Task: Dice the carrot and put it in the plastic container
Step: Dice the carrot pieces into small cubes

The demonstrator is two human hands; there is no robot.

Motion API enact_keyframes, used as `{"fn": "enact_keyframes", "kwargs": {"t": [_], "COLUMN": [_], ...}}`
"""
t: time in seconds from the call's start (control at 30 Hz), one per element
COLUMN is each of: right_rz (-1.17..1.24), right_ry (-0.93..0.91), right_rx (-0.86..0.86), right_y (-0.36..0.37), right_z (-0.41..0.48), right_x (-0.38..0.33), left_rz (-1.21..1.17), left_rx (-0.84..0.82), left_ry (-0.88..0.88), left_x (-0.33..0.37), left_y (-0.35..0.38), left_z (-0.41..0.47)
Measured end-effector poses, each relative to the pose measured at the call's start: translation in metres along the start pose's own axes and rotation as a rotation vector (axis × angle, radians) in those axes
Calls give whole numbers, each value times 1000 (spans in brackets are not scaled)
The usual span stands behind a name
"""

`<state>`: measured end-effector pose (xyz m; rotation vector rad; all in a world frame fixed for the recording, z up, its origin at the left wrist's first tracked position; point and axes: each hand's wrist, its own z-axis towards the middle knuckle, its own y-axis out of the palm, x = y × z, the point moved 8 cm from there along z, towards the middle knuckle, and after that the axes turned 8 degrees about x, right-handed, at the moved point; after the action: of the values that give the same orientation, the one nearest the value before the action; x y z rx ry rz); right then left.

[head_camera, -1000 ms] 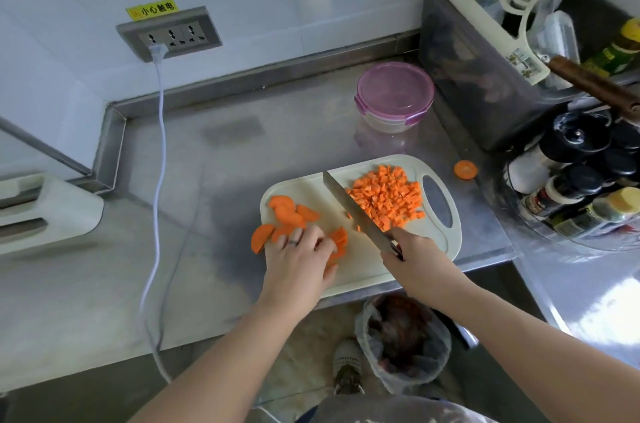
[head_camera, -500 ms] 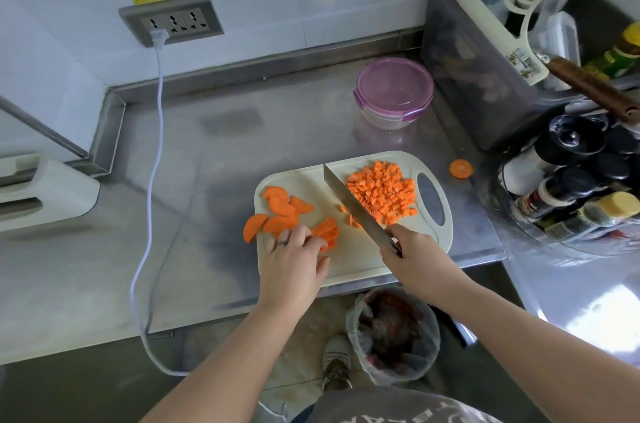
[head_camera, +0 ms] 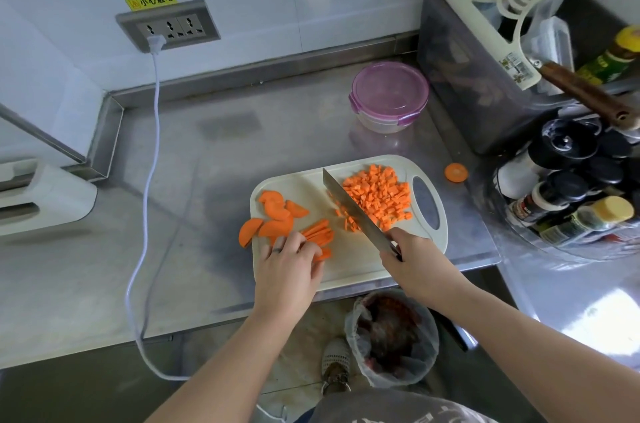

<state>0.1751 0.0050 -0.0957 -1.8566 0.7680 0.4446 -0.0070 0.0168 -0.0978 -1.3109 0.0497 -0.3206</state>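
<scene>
A white cutting board [head_camera: 349, 267] lies at the counter's front edge. Diced carrot [head_camera: 379, 196] is heaped on its right half, and carrot slices [head_camera: 275, 211] lie on its left, one half-slice [head_camera: 248, 231] hanging over the board's left edge. Carrot strips [head_camera: 318, 232] lie at my left hand [head_camera: 289, 261], whose curled fingertips hold their near ends. My right hand [head_camera: 412, 258] grips the handle of a knife [head_camera: 353, 208]; the blade runs diagonally beside the dice. The plastic container [head_camera: 389, 97], lid on and purple-rimmed, stands behind the board.
A round carrot end [head_camera: 456, 172] lies on the steel counter right of the board. A dark bin [head_camera: 485, 76] with a squeegee and a rack of spice bottles [head_camera: 568, 194] crowd the right. A white cable [head_camera: 149, 163] hangs from the wall socket. A bagged waste bin [head_camera: 391, 336] sits below.
My left hand has drawn back toward me, uncovering a row of carrot strips. The knife has stayed by the diced pile.
</scene>
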Motion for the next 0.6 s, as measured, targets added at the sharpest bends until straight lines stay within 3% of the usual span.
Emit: {"fn": "enact_keyframes", "kwargs": {"t": [0.4, 0.6], "right_rz": [9, 6], "right_ry": [13, 12], "right_rx": [-7, -6], "right_y": [2, 3], "right_z": [0, 0], "right_x": [0, -2], "left_rz": [39, 64], "left_rx": [-26, -118], "left_ry": [-15, -21], "left_x": [-2, 2], "left_y": [2, 4], "left_z": [5, 12]}}
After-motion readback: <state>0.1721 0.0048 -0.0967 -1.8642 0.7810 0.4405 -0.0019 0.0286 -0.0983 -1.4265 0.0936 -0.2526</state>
